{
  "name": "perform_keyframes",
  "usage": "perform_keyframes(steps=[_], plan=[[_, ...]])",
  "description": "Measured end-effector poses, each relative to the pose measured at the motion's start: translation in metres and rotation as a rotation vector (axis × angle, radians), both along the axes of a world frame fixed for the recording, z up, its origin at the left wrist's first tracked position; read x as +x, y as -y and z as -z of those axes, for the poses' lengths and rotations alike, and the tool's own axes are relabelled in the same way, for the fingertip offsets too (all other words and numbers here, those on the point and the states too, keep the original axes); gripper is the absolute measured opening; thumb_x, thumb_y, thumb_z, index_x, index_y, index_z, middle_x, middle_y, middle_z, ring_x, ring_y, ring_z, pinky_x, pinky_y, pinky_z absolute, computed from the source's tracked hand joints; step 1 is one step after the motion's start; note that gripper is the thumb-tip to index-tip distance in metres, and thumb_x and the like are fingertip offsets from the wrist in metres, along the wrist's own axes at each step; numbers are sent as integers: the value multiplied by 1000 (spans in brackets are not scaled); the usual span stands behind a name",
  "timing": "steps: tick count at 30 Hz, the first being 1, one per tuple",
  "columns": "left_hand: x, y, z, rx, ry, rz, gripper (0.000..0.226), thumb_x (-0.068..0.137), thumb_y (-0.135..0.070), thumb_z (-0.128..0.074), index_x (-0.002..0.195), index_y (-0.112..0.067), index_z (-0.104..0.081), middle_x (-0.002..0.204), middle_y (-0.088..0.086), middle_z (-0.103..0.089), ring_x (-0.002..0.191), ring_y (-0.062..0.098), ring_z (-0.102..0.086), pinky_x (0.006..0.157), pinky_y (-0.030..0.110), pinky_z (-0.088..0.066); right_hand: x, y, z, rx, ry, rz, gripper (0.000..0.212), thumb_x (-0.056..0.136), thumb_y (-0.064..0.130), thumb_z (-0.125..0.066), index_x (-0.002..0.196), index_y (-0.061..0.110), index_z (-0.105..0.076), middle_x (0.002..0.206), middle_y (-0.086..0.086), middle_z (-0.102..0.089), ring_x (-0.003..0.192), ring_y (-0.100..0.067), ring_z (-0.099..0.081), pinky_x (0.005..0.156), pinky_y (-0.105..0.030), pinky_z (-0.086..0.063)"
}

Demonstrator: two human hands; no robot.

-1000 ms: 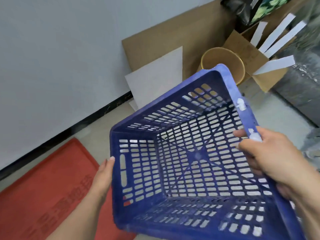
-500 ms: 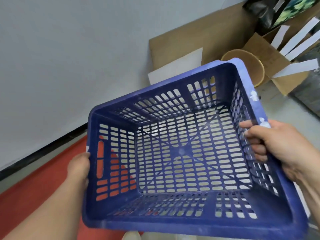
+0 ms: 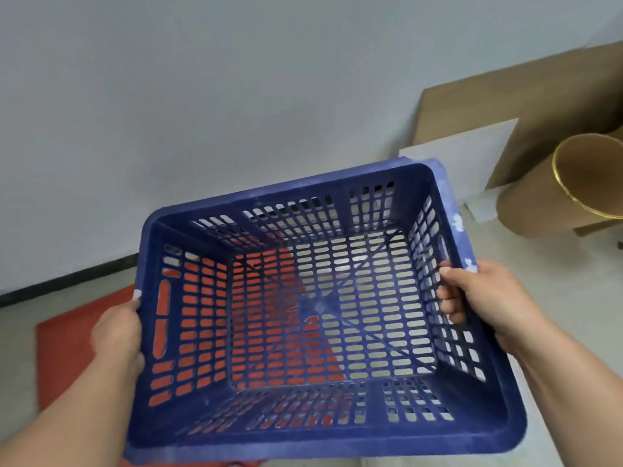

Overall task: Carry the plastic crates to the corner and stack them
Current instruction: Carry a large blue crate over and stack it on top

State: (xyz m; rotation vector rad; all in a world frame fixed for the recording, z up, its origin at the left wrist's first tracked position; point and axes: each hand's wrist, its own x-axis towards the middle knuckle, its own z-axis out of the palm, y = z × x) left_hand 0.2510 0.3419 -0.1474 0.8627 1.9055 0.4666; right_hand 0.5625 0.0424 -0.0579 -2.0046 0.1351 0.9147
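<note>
I hold one empty blue slotted plastic crate (image 3: 313, 203) in the air, open side facing me and nearly level. My left hand (image 3: 118, 335) grips its left wall from outside, beside the handle slot. My right hand (image 3: 478, 298) grips the right rim, fingers curled inside through the slots. Through the crate's floor I see red mat on the left and pale floor on the right. No other crate is in view.
A red mat (image 3: 70, 345) lies on the pale floor below the crate, near the grey wall (image 3: 236, 96) with its black skirting. At the right, cardboard sheets (image 3: 526, 106) and a white board (image 3: 465, 156) lean on the wall; a round cardboard tub (image 3: 566, 193) stands there.
The crate has levelled out and swung left over the red mat. My left hand shifted from a flat touch to a grip on the left wall. The view turned left, cardboard sliding right.
</note>
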Motion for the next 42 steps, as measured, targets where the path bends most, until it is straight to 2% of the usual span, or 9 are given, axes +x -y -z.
perform_keyframes(steps=[4, 7, 13, 19, 25, 28, 33, 39, 42], plan=[[-64, -27, 14, -10, 41, -83, 49, 71, -49, -61, 107, -16, -70, 95, 13, -75, 77, 35, -72, 59, 48, -58, -33, -41, 19, -16, 10, -54, 16, 94, 15, -52, 78, 12, -53, 67, -11, -56, 48, -19, -49, 37, -18, -36], [-99, -42, 14, -26, 39, -146, 47, 75, -47, -60, 108, -15, -69, 93, 13, -75, 74, 33, -71, 58, 46, -58, -60, -72, 30, -19, 42, -51, 18, 94, 24, -52, 80, 13, -53, 70, -13, -59, 50, -21, -51, 44, -26, -37], [-155, -70, 18, -54, 76, -182, 45, 79, -42, -60, 114, -14, -67, 98, 12, -73, 69, 26, -69, 46, 37, -57, -105, -117, 56, -91, 116, -78, 30, 97, 29, -39, 100, 4, -56, 71, -14, -62, 56, -25, -56, 51, -31, -43], [-203, -83, 27, -27, -13, -205, 38, 81, -36, -59, 108, -11, -67, 95, 13, -74, 74, 28, -70, 68, 47, -58, -147, -149, 79, -167, 142, -133, 33, 97, 25, -35, 103, 2, -58, 75, -15, -64, 61, -28, -60, 55, -33, -45], [-230, -90, 51, 28, -79, -243, 29, 87, -21, -56, 112, -8, -66, 100, 14, -70, 86, 33, -68, 71, 47, -57, -176, -175, 125, -163, 113, -185, 30, 100, 26, -34, 104, 5, -56, 81, -13, -64, 68, -26, -60, 73, -45, -52], [-243, -96, 69, 43, -103, -231, 31, 88, -19, -53, 115, -10, -65, 105, 15, -69, 89, 34, -68, 73, 48, -57, -186, -189, 151, -154, 96, -200, 30, 101, 24, -33, 106, 4, -55, 80, -12, -62, 66, -25, -59, 70, -40, -50], [-270, -94, 101, 19, -51, -139, 33, 93, -12, -46, 121, -15, -63, 102, 15, -68, 73, 27, -65, 60, 40, -59, -199, -201, 181, -162, 113, -267, 31, 101, 26, -31, 110, 5, -52, 89, -15, -64, 72, -26, -61, 77, -44, -52], [-287, -77, 95, -1, -15, -37, 31, 100, -22, -44, 123, -12, -62, 104, 10, -67, 74, 18, -62, 63, 30, -47, -212, -175, 181, -168, 174, -313, 39, 99, 40, -38, 103, 7, -58, 92, -15, -69, 86, -32, -66, 82, -42, -51], [-286, -73, 95, -34, -3, -29, 35, 98, -33, -47, 118, -11, -65, 105, 12, -70, 78, 22, -66, 69, 34, -53, -221, -169, 182, -165, 184, -251, 38, 99, 39, -40, 101, 7, -59, 92, -16, -70, 84, -33, -67, 78, -41, -52]])
